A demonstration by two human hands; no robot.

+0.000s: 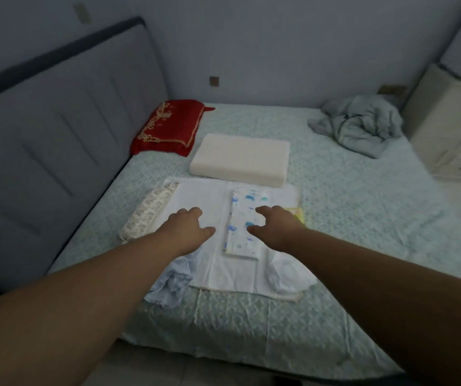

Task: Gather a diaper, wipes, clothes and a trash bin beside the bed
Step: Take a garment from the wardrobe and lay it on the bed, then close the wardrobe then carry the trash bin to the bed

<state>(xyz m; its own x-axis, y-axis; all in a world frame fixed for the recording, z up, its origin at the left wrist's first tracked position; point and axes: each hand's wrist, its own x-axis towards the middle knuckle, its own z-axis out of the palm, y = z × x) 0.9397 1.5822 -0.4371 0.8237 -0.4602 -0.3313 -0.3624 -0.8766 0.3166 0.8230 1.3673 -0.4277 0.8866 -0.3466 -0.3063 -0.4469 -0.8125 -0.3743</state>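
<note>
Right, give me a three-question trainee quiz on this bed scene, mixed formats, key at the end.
1. True or false: the red pillow lies against the headboard.
2. What lies nearer the right hand: A) the folded printed cloth, B) the crumpled grey blanket?
3. Fill in: the white foam pillow lies ___ the white pad, farther from the person.

Key: 1 true; 2 A; 3 beyond.

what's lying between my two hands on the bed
In the head view, bare white cloth and the left edge of the folded diaper separate left hand from right hand.
</note>
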